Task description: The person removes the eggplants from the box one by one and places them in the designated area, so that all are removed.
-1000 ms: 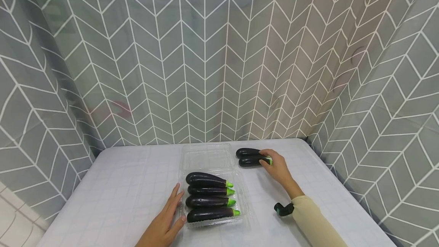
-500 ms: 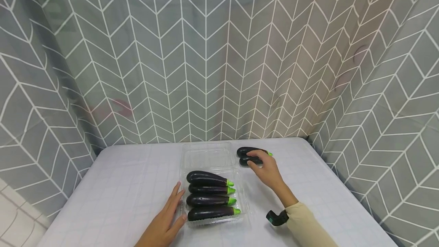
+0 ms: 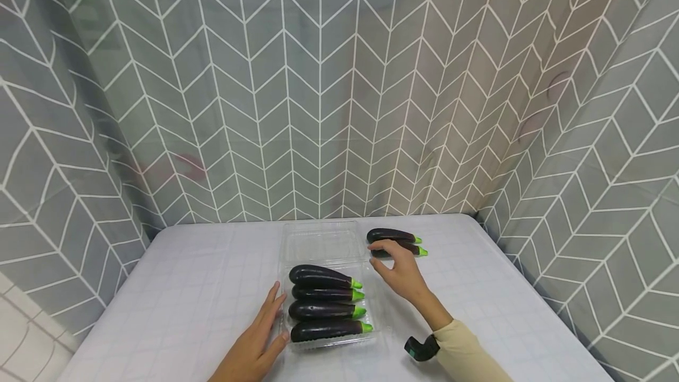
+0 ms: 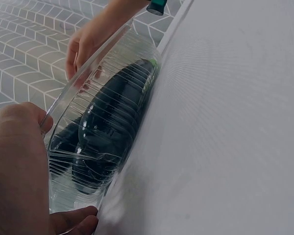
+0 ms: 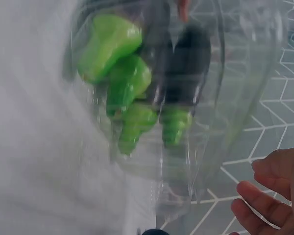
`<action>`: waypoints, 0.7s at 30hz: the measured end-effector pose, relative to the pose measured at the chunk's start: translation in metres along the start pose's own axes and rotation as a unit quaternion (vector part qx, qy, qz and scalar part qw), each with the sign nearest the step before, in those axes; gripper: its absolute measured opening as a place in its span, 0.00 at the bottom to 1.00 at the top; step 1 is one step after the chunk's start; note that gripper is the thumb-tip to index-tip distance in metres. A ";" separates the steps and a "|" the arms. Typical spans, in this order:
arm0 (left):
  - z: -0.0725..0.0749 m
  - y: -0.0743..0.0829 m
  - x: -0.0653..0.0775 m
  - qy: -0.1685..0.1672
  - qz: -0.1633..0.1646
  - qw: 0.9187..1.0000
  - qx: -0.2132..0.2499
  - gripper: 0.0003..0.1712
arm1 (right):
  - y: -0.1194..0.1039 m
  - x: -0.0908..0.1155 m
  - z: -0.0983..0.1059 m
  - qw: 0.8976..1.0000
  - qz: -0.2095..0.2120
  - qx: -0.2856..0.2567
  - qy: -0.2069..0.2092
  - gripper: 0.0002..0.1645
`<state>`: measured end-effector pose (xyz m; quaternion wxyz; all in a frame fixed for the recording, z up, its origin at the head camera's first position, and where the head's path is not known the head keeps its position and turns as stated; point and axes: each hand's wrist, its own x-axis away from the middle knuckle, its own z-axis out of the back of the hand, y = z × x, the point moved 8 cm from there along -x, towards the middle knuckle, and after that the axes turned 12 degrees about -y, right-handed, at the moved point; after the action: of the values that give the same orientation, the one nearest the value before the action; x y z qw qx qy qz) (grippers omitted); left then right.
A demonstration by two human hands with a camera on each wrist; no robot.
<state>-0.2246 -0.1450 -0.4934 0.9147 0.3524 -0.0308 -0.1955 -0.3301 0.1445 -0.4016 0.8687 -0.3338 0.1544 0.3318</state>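
The left hand (image 3: 253,342), fingers extended, should lightly brace the clear plastic container (image 3: 322,242) of four long, glossy black eggplants (image 3: 318,310); the empty, relaxed right hand (image 3: 404,271) might best lift the matching pair (image 3: 392,234) right of the container singly.

Box open above, flanked at left

The left side of the box (image 3: 351,340) is taken up by the left hand (image 3: 253,341). The top is left open, the lid (image 3: 320,244) being laid back behind. Inside, most room is filled by four eggplants (image 3: 322,310); a narrow strip is left beside their stems. Bare table (image 3: 395,323) is left between box and right forearm (image 3: 432,309). The loose pair (image 3: 391,234) is partly screened by the right hand (image 3: 399,273), with stems exposed. The far side is closed off by the curtain (image 3: 318,105).
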 end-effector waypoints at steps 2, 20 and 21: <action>0.000 0.000 0.000 0.000 -0.001 1.000 0.000 0.41 | -0.003 0.000 -0.002 1.000 0.004 -0.006 -0.002 0.18; 0.000 0.000 -0.001 0.001 -0.007 1.000 0.003 0.41 | -0.025 -0.006 -0.035 0.997 0.039 -0.038 -0.053 0.15; 0.000 0.000 -0.001 0.002 -0.008 1.000 0.004 0.41 | -0.026 -0.007 -0.038 0.997 0.039 -0.041 -0.058 0.15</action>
<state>-0.2252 -0.1448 -0.4937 0.9117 0.3567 -0.0270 -0.2021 -0.3191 0.1012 -0.4135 0.8484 -0.3431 0.1032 0.3898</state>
